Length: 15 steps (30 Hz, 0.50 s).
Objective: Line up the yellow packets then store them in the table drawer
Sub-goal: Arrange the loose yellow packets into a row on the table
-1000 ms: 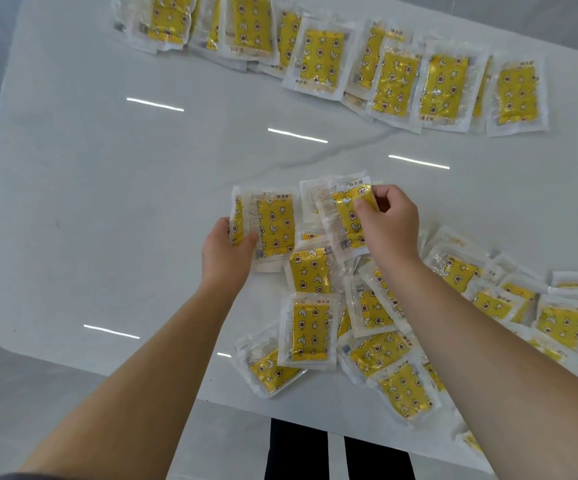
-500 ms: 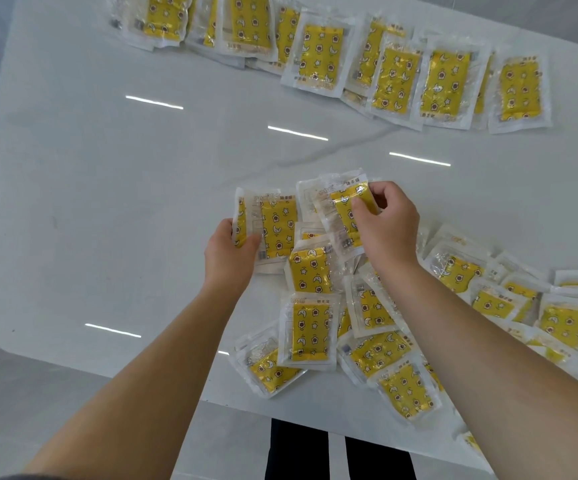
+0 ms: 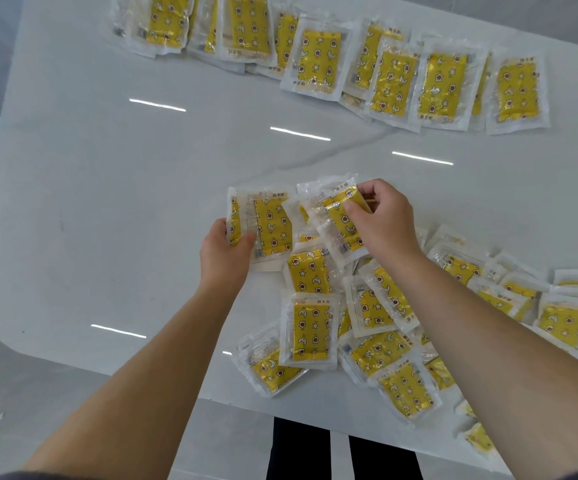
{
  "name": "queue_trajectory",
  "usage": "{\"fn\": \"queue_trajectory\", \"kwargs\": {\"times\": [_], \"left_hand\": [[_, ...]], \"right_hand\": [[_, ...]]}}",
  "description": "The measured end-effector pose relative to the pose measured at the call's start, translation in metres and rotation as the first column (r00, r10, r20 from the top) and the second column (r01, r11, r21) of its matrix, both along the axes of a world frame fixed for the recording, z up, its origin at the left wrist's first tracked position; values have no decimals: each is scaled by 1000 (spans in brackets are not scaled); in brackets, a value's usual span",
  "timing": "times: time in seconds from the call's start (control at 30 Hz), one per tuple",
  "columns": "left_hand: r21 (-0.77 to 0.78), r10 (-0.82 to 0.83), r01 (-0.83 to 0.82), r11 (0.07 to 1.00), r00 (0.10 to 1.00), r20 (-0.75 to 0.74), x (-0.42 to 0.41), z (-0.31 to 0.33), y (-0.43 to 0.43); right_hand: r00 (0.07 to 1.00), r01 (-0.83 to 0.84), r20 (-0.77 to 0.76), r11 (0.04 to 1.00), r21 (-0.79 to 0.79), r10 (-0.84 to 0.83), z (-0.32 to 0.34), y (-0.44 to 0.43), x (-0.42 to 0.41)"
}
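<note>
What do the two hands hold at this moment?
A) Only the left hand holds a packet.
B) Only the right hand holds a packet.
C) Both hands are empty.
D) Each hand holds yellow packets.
D: the left hand grips a small stack, and the right hand pinches one tilted packet.

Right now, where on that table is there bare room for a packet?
Bare tabletop stretches left of the left hand, and a band runs between the far row of packets and the loose pile. The near right is crowded with overlapping packets.
</note>
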<state>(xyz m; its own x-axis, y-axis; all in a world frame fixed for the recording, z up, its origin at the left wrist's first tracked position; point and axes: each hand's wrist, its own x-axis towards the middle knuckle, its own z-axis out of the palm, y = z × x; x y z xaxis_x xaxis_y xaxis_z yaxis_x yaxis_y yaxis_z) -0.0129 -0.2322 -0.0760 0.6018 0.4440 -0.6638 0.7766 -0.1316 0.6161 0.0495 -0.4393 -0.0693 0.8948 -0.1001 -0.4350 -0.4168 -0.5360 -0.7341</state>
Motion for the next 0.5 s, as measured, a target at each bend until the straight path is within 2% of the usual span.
{"fn": "queue_trajectory", "kwargs": {"times": [0.17,0.3,0.37,0.5], "left_hand": [[144,65,-86,986,988,142,16,25,6],[160,144,-190,969,954,263,43,50,-8],[134,110,-151,979,955,274,58,57,-26],[92,5,-29,995,970,244,85,58,-80]], "right_hand": [[997,62,32,992,111,-66,18,-6,13],[978,202,-5,949,243,-207,35,-27,38],[948,319,-94,888,331,-305,36,-43,52],[827,562,-326,660,499,-458,31,-81,81]]}}
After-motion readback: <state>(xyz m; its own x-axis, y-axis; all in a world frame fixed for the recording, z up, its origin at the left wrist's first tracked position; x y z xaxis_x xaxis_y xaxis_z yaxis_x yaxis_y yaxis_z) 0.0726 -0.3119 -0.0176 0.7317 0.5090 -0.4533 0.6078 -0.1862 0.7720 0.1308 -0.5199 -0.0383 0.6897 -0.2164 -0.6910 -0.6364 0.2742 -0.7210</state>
